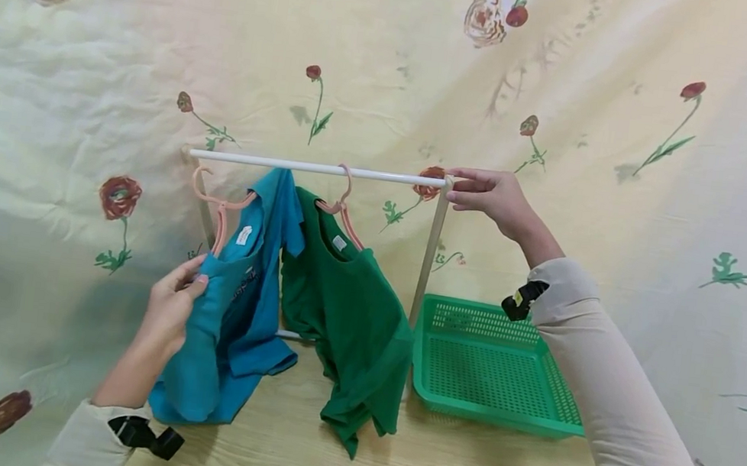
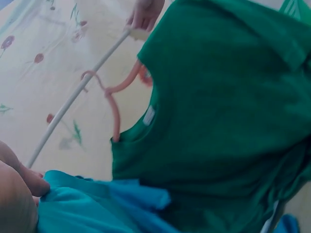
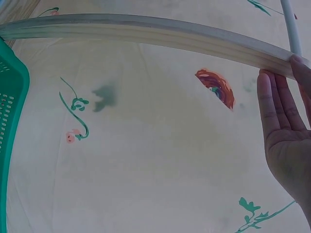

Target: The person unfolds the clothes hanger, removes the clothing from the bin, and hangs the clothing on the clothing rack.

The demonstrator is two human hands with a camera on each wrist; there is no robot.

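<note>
My left hand point(image 1: 173, 302) grips a blue T-shirt point(image 1: 267, 252) at its shoulder, with the pink hanger point(image 1: 221, 204) inside. That hanger's hook shows just under the left end of the white top bar point(image 1: 271, 163). Farther right, a green T-shirt point(image 1: 352, 300) hangs on a second pink hanger point(image 1: 343, 197), hooked over the bar. At the top right corner of the clothes rack point(image 1: 432, 247), my right hand point(image 1: 498, 201) pinches the joint between thumb and fingers. The right wrist view shows the fingers point(image 3: 279, 99) and thumb on either side of the upright.
A green perforated basket point(image 1: 484, 415) stands on the wooden table point(image 1: 444, 464), right of the rack. Behind everything hangs a cream cloth point(image 1: 394, 51) with a flower print. The rack's lower bar point(image 1: 289, 335) shows between the two shirts.
</note>
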